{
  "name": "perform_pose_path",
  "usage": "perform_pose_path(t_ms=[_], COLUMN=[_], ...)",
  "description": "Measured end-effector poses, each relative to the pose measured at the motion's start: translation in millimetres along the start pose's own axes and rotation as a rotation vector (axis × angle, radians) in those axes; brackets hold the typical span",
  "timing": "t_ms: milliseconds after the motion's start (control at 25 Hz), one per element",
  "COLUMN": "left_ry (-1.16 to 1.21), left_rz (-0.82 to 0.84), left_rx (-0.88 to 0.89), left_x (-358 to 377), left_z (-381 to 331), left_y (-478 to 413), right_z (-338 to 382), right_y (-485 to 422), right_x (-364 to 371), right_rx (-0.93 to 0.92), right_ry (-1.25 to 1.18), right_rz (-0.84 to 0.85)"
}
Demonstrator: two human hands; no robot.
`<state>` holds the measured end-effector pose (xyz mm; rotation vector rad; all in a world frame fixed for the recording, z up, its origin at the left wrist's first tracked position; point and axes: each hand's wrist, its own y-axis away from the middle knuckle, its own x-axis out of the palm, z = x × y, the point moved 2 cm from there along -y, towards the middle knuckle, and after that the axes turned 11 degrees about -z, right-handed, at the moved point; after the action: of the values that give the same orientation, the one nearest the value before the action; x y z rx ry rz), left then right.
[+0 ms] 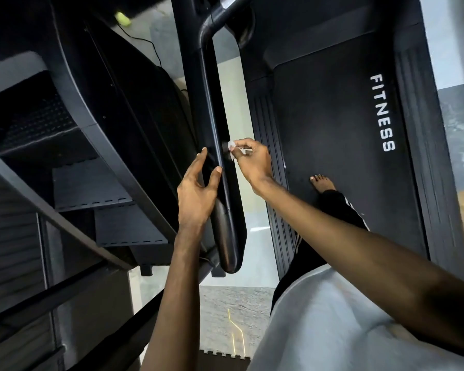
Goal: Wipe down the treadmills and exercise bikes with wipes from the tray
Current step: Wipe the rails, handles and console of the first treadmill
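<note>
Black handrail [214, 103] of the treadmill runs away from the person, and both hands are on it. The left hand [196, 194] clasps it loosely: its fingers [202, 157] lie nearly straight along the rail's outer side while the thumb presses on the inner face, so the rail sits between them. Just beyond and to the inside of that thumb, the right hand [253, 163] comes in from the belt side with its fingers [239, 149] curled and pinching a small crumpled white wipe [231, 145]. The wipe sticks out past the fingertips and touches the inner face of the rail. The two hands are close together but apart, with the rail's width between the left thumb and the wipe.

Well to the right of the right-hand fingers lies the treadmill belt [340, 145], dark, with white FITNESS lettering [382, 112] along it. Below those fingers, near the wrist, a bare foot [322, 182] stands on the belt, under a black trouser leg [335, 210] with white stripes. A grey shirt [319, 325] fills the lower right. To the left of the left-hand fingers stands a dark stair machine [99, 188] with stepped treads. Pale floor [236, 298] shows between the two machines, and a small yellow-green object [123, 18], blurred, lies on it far ahead of both hands.
</note>
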<state>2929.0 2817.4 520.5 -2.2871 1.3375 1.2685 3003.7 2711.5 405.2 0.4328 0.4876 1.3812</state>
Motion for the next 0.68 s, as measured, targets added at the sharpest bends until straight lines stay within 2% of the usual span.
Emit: perform_pose_path(t_ms=[200, 400, 600, 680], left_ry=[-0.054, -0.059, -0.062, -0.050], left_rz=[0.003, 0.008, -0.008, -0.024], left_rx=[-0.009, -0.047, -0.106, -0.126], left_x=[5, 11, 15, 17], left_z=[-19, -30, -34, -39], left_y=[-28, -41, -46, -48], right_z=[-1, 46, 60, 78], right_y=[-8, -50, -33, -55], right_x=[2, 23, 17, 24], right_rx=[0.028, 0.095, -0.081, -0.160], right_ry=[0.057, 0.026, -0.001, 0.010], right_rz=[0.045, -0.009, 0.071, 0.047])
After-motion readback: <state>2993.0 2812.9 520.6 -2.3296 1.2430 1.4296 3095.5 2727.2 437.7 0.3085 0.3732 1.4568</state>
